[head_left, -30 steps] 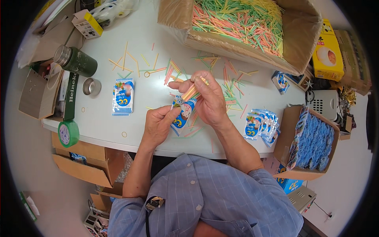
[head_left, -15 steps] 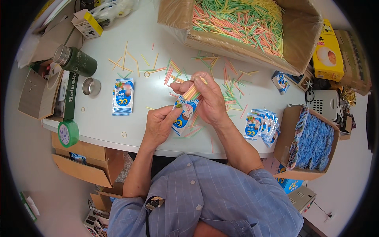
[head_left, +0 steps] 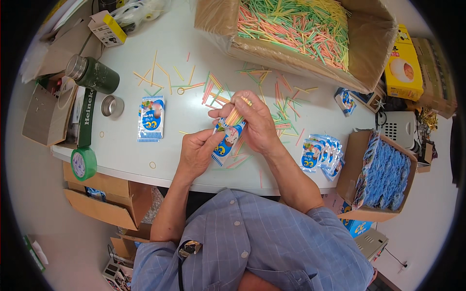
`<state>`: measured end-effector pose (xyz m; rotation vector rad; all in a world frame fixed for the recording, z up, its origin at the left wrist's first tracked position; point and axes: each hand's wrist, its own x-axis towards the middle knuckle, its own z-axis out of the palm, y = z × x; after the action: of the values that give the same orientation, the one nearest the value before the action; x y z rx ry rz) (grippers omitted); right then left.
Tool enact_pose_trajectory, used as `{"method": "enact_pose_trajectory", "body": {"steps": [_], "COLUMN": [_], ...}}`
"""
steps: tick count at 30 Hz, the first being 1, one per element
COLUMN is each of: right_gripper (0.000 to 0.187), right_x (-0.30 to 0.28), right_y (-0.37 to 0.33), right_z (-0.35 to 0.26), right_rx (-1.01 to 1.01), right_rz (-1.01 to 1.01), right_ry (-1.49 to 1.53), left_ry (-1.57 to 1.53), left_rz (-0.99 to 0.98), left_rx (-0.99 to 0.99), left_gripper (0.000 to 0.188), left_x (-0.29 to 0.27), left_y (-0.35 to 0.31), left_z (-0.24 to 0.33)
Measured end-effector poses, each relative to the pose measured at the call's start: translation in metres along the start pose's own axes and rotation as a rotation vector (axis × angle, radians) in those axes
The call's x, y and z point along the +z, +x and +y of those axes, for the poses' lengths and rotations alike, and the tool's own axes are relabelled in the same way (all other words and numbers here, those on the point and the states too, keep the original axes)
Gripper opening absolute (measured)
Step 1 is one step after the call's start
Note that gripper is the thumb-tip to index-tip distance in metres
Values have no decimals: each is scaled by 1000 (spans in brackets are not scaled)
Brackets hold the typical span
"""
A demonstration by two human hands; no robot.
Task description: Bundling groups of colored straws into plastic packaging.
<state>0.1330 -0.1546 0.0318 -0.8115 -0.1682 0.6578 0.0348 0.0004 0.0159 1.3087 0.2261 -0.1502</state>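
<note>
My left hand (head_left: pixel 196 151) pinches a small blue-and-white packet (head_left: pixel 224 148) by its left side, over the middle of the table. A bundle of thin pastel sticks (head_left: pixel 235 117), yellow, pink and green, is gripped by my right hand (head_left: pixel 257 121), tilted with its lower ends at the packet's upper end. My right thumb lies across the bundle, and its upper tips show above the thumb. How deep the sticks sit in the packet is hidden. Loose pastel sticks (head_left: pixel 282 109) lie scattered on the table around both hands.
A large plastic-lined carton (head_left: pixel 371 43) full of sticks stands at the back right. Flat packets lie left (head_left: pixel 151 119) and right (head_left: pixel 310 154); a carton of packets (head_left: pixel 347 174) is at the right edge. A green bottle (head_left: pixel 104 76), metal cup (head_left: pixel 112 106) and green tape roll (head_left: pixel 83 164) are left.
My right hand has shifted its fingers and thumb over the bundle, and the sticks' upper tips sit slightly lower. My left hand and the packet have barely moved.
</note>
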Motion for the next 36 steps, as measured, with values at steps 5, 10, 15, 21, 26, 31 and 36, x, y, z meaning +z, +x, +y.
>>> {"method": "enact_pose_trajectory", "body": {"steps": [5, 10, 15, 21, 26, 31, 36], "right_gripper": [24, 36, 50, 54, 58, 33, 28], "right_x": [4, -3, 6, 5, 15, 1, -27], "right_y": [-1, -2, -11, -18, -29, -57, -94], "right_z": [4, 6, 0, -13, 10, 22, -25], "right_rx": [-94, -29, -266, -389, -163, 25, 33], "right_rz": [22, -29, -34, -168, 18, 149, 435], "right_ry": [-318, -409, -941, -1158, -566, -750, -719], "left_ry": [-72, -262, -290, -267, -292, 99, 954], "left_rz": [27, 107, 181, 176, 233, 304, 756], "left_rx": [7, 25, 98, 88, 132, 262, 165], "left_gripper": [24, 27, 27, 23, 21, 21, 42], "left_x": [4, 15, 19, 15, 19, 20, -47], "left_y": [2, 2, 0, -6, -8, -6, 2], "left_z": [-2, -5, -11, -11, -13, -3, 30]}}
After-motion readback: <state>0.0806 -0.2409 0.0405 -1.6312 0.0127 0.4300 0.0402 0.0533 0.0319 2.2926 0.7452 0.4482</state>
